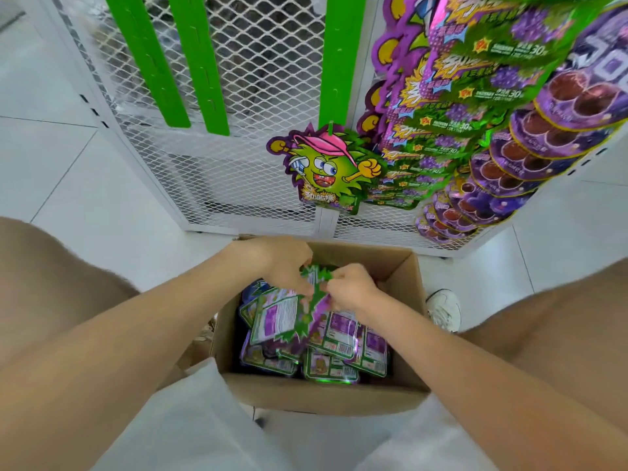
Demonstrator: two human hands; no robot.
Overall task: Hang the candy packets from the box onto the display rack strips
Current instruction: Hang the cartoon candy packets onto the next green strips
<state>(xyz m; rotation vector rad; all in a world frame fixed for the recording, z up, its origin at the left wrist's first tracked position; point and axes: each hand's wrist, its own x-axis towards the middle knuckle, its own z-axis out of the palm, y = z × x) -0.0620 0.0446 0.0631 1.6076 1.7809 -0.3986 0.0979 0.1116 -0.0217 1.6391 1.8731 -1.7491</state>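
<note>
An open cardboard box [406, 280] stands on the floor between my knees, full of green and purple candy packets [343, 334]. Both hands are inside it. My left hand [283, 266] and my right hand [351, 287] both pinch the spiky top edge of one candy packet [282, 317], lifted a little above the pile with its back label facing me. One packet with a green cartoon figure [331, 168] hangs at the bottom of a green display strip [341, 59]. Two more green strips [200, 62] to the left hang bare.
The strips hang on a white wire-mesh rack [238, 185]. At the right, rows of purple and green packets [482, 130] fill other strips. A white shoe [443, 309] rests right of the box. White floor tiles surround the rack.
</note>
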